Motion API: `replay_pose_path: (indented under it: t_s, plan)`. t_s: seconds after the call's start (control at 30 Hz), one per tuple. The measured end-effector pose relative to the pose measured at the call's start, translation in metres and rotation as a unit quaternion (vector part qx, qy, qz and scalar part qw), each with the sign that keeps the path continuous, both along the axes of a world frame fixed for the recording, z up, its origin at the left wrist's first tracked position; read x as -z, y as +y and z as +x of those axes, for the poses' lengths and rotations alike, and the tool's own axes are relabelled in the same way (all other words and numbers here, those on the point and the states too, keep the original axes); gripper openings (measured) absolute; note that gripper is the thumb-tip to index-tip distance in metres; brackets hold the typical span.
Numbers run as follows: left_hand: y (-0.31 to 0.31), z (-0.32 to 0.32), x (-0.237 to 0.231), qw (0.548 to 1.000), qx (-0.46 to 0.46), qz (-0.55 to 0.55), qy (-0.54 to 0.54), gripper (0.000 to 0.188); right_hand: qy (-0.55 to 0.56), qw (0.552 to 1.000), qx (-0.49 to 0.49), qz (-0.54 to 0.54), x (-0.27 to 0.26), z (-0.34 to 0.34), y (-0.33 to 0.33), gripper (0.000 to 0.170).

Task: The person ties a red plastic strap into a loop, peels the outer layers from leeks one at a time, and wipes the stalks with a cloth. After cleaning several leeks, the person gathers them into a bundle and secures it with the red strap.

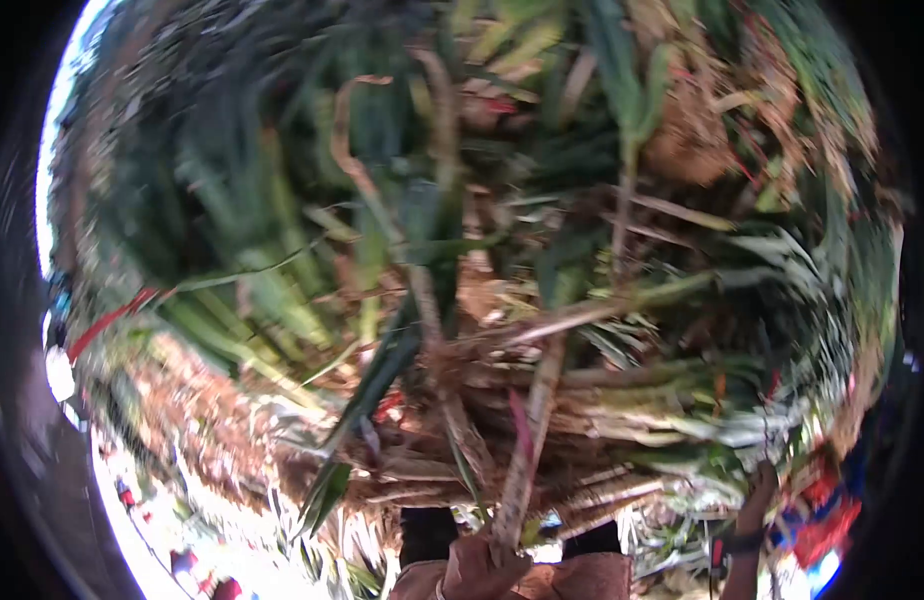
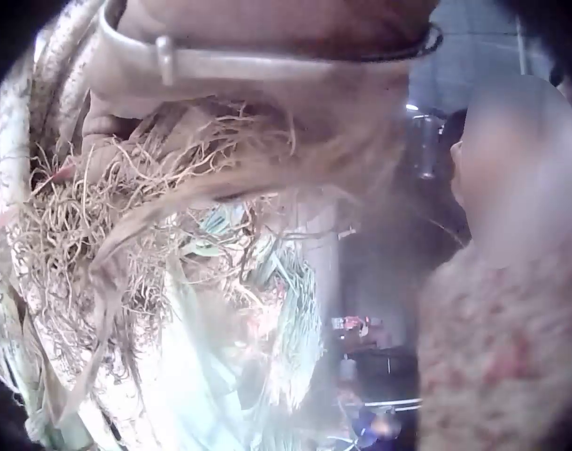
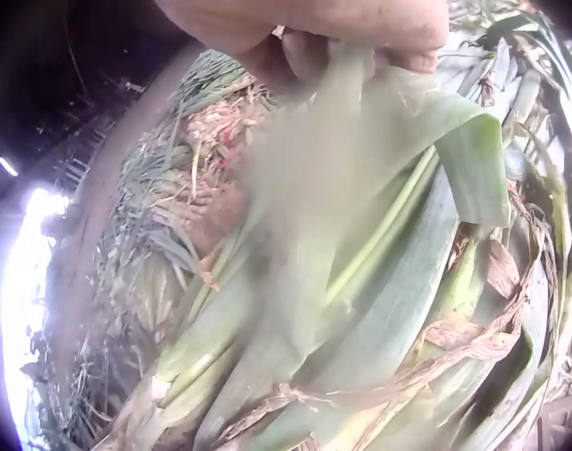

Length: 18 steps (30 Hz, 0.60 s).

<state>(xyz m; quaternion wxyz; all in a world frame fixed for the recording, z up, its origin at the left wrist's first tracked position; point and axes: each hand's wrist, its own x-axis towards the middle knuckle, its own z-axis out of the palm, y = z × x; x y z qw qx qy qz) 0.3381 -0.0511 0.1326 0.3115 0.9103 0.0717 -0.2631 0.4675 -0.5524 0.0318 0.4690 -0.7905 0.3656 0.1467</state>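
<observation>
My left hand, with a bangle at its wrist, grips the pale lower end of a leek at the bottom middle of the head view. A pink strip lies along that stalk. In the left wrist view a tangle of dry roots hangs just below the left hand. Over at the lower right, my right hand reaches into the leaves. The right wrist view has its fingers pinching a broad green leek leaf, which is blurred. Other leek leaves lie beneath.
Heaped leeks with soil-covered roots fill most of the head view. A red strip shows at the left, and a red and blue item at the lower right. A person in a patterned top is close by.
</observation>
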Motion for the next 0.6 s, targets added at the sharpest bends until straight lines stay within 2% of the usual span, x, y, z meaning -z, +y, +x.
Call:
replay_pose_path:
  t_s: [0.03, 0.07, 0.1, 0.13, 0.17, 0.2, 0.23, 0.3, 0.37, 0.4, 0.43, 0.53, 0.57, 0.6]
  plan:
    - [0.018, 0.001, -0.027, 0.995, -0.066, -0.068, 0.017, 0.029, -0.017, 0.999, -0.04, 0.001, 0.015, -0.023, -0.038, 0.038]
    - [0.035, 0.003, -0.054, 0.981, -0.134, -0.134, 0.031, 0.024, -0.065, 0.974, -0.18, -0.123, -0.002, -0.032, -0.005, 0.04]
    - [0.048, -0.01, -0.065, 0.966, -0.186, -0.177, 0.038, 0.025, -0.071, 0.995, -0.076, -0.008, 0.014, -0.039, -0.035, 0.041]
    - [0.064, -0.028, -0.074, 0.956, -0.219, -0.192, 0.039, 0.025, -0.104, 0.96, -0.241, -0.102, -0.003, -0.048, -0.022, 0.045]
    - [0.077, -0.051, -0.083, 0.947, -0.246, -0.201, 0.036, 0.025, -0.125, 0.969, -0.2, -0.074, -0.006, -0.054, -0.026, 0.048]
    - [0.091, -0.075, -0.092, 0.942, -0.267, -0.202, 0.029, 0.025, -0.122, 0.974, -0.17, -0.087, -0.029, -0.052, -0.001, 0.038]
    - [0.104, -0.101, -0.1, 0.936, -0.287, -0.2, 0.023, 0.025, -0.111, 0.978, -0.131, -0.116, -0.066, -0.041, 0.073, 0.028]
    - [0.131, -0.148, -0.115, 0.924, -0.328, -0.196, 0.006, 0.026, -0.11, 0.981, -0.094, -0.13, -0.128, -0.024, 0.18, 0.016]
    - [0.161, -0.211, -0.131, 0.91, -0.372, -0.183, -0.021, 0.026, -0.144, 0.981, -0.098, -0.089, -0.186, -0.03, 0.269, 0.02]
    - [0.174, -0.244, -0.138, 0.902, -0.395, -0.17, -0.037, 0.026, -0.16, 0.98, -0.103, -0.06, -0.212, -0.035, 0.308, 0.031]
    - [0.188, -0.278, -0.145, 0.893, -0.418, -0.156, -0.057, 0.026, -0.236, 0.962, -0.129, -0.048, -0.221, -0.034, 0.337, 0.026]
    - [0.234, -0.374, -0.172, 0.86, -0.483, -0.083, -0.141, 0.027, -0.342, 0.914, -0.218, 0.01, -0.314, -0.059, 0.483, 0.021]
    - [0.255, -0.406, -0.185, 0.847, -0.501, -0.056, -0.169, 0.027, -0.364, 0.866, -0.321, 0.123, -0.342, -0.067, 0.52, 0.018]
    - [0.28, -0.438, -0.2, 0.831, -0.519, -0.017, -0.201, 0.027, -0.376, 0.795, -0.417, 0.227, -0.363, -0.072, 0.558, 0.022]
